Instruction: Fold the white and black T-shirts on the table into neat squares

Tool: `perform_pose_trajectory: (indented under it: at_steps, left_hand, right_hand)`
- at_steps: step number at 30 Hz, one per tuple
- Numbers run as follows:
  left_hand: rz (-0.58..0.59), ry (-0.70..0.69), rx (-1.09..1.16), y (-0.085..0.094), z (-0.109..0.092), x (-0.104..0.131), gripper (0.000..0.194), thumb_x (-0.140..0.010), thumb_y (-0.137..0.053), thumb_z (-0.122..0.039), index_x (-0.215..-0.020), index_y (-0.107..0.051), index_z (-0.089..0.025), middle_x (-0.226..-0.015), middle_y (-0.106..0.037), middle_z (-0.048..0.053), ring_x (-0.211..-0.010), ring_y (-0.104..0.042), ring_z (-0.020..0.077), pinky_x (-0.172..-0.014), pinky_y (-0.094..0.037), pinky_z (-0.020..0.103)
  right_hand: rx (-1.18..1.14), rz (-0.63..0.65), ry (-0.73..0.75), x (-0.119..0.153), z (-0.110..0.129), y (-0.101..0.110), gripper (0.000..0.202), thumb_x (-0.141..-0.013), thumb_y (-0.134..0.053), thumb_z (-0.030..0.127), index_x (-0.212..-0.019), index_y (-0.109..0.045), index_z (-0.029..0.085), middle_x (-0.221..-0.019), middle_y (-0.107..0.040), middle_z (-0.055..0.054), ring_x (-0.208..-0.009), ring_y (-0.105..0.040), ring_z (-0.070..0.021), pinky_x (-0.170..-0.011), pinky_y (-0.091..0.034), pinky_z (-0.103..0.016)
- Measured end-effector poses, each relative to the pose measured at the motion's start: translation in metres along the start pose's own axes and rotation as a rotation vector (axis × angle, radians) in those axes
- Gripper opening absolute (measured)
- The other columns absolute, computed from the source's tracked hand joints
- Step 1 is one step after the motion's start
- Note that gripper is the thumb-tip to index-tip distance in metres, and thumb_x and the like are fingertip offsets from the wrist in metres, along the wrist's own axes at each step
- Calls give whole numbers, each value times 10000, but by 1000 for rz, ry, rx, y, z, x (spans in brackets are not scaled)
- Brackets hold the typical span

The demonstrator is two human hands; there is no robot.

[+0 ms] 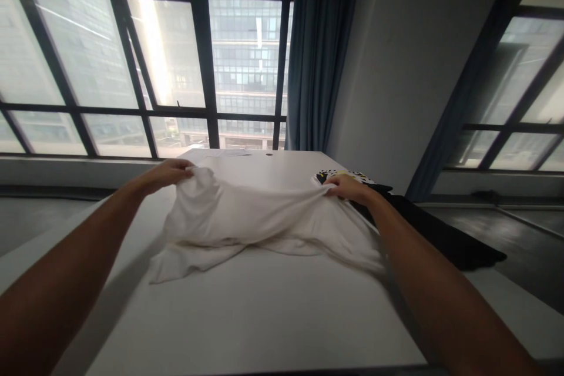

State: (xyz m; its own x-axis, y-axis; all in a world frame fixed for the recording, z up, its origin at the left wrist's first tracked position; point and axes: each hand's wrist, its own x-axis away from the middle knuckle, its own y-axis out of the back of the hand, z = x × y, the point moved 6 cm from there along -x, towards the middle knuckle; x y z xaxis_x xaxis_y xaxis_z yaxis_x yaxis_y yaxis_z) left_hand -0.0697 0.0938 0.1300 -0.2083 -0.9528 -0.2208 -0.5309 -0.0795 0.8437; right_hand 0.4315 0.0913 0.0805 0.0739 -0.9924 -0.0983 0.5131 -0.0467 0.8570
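A white cloth garment [251,214] is stretched between my two hands above a white table [247,317]. My left hand [174,171] is closed on its upper left corner. With fingers pinched, my right hand [346,187] grips its upper right part. The cloth sags between the hands, and its lower folds hang near or on the tabletop; whether they all touch it I cannot tell. Both arms reach forward from the bottom corners of the view.
Dark cloth [440,235] lies at the right, beside a black, white and yellow patterned cloth [361,177]. Papers [224,153] rest at the table's far end. Beyond are windows, a blue curtain [317,53] and a grey column [388,70].
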Motion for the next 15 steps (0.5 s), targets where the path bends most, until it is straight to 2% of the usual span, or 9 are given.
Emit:
perform_pose_trajectory:
  at_steps: [1,2,3,4,6,9,11,13,15]
  left_hand:
    - [-131,41,-97,4,-6,-12,551,-880,-454,-637,-944,-705,-150,-982,-725,135,-922,-636,281,-826,-493,396]
    - [-196,54,-137,2,-11,-22,576,-926,-403,-612,-990,-693,-118,-1023,-716,154,-996,-618,297,-898,-461,439]
    - [-242,57,-172,-5,-16,-28,581,-958,-373,-587,-1021,-682,-100,-1049,-710,159,-1053,-599,304,-954,-427,463]
    - [-253,48,-191,-15,-18,-32,567,-975,-371,-565,-1046,-672,-90,-1072,-704,157,-1098,-580,309,-992,-399,479]
    - [-207,14,-202,-46,-17,-30,484,-974,-440,-531,-1083,-663,-115,-1112,-696,128,-1116,-580,301,-998,-414,457]
    - [-69,-19,-215,-99,-1,-15,352,-942,-582,-425,-1184,-623,-172,-1207,-643,83,-1070,-615,261,-907,-518,423]
    - [15,-24,-221,-126,12,-3,357,-939,-594,-410,-1224,-615,-196,-1277,-613,93,-1113,-612,263,-923,-515,437]
    - [62,-20,-229,-142,24,3,445,-918,-566,-522,-1222,-649,-209,-1339,-605,130,-1212,-574,312,-1002,-443,462]
    - [106,-17,-272,-150,36,4,627,-853,-519,-674,-1259,-655,-215,-1418,-559,164,-1304,-505,362,-1069,-364,477]
  right_hand:
    - [71,-151,-32,-9,4,5,398,-763,-659,343,-1106,-696,145,-1043,-710,-119,-961,-649,-264,-805,-513,-323]
    - [140,-284,-62,-15,8,6,462,-781,-654,325,-1198,-656,126,-1164,-672,-161,-1068,-625,-292,-897,-492,-346]
    - [199,-375,-80,-18,12,3,542,-794,-656,315,-1290,-599,104,-1282,-608,-201,-1169,-582,-315,-977,-454,-361]
    - [242,-410,-75,-20,15,-5,618,-803,-659,316,-1364,-536,87,-1373,-538,-228,-1247,-534,-329,-1037,-414,-368]
    - [292,-314,-21,-20,17,-32,679,-823,-655,344,-1420,-481,72,-1435,-482,-241,-1303,-494,-336,-1081,-375,-367]
    - [322,-25,51,-8,10,-77,585,-850,-631,425,-1339,-588,106,-1356,-584,-202,-1246,-557,-325,-1049,-407,-356]
    - [329,96,73,2,0,-97,549,-854,-623,484,-1275,-647,133,-1316,-626,-180,-1214,-584,-321,-1024,-428,-353]
    - [329,135,103,8,-10,-108,556,-864,-607,519,-1280,-645,152,-1346,-610,-168,-1245,-562,-312,-1039,-417,-354]
    - [327,123,126,9,-19,-113,573,-896,-564,522,-1340,-598,162,-1429,-540,-163,-1330,-482,-299,-1093,-366,-374]
